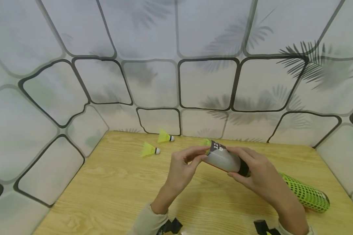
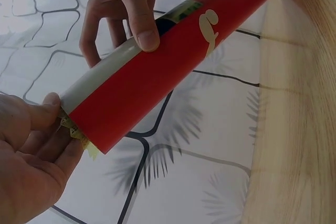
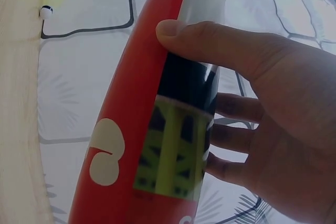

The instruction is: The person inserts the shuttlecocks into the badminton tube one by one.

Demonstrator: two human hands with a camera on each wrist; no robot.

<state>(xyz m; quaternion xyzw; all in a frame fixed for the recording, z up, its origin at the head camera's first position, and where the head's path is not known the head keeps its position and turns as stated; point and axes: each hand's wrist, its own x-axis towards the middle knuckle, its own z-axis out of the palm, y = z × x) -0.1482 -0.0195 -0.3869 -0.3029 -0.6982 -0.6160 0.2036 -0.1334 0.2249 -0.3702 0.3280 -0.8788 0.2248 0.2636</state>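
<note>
A long shuttlecock tube (image 1: 222, 160), grey and black on one side and red (image 2: 157, 72) on the other, slants across in front of me. My right hand (image 1: 260, 171) grips it round the middle, thumb on the red side and fingers on the far side in the right wrist view. At its raised left mouth, my left hand (image 1: 182, 166) pinches a yellow shuttlecock (image 2: 90, 145), whose skirt edge pokes out between fingers and tube. The rest of that shuttlecock is hidden. The tube's green patterned lower end (image 1: 307, 194) reaches down to the table at the right.
Two yellow shuttlecocks lie on the wooden table (image 1: 106, 182) at the back left, one nearer (image 1: 150, 150) and one by the wall (image 1: 165, 137). A patterned white wall covering (image 1: 153, 85) rises behind and at both sides.
</note>
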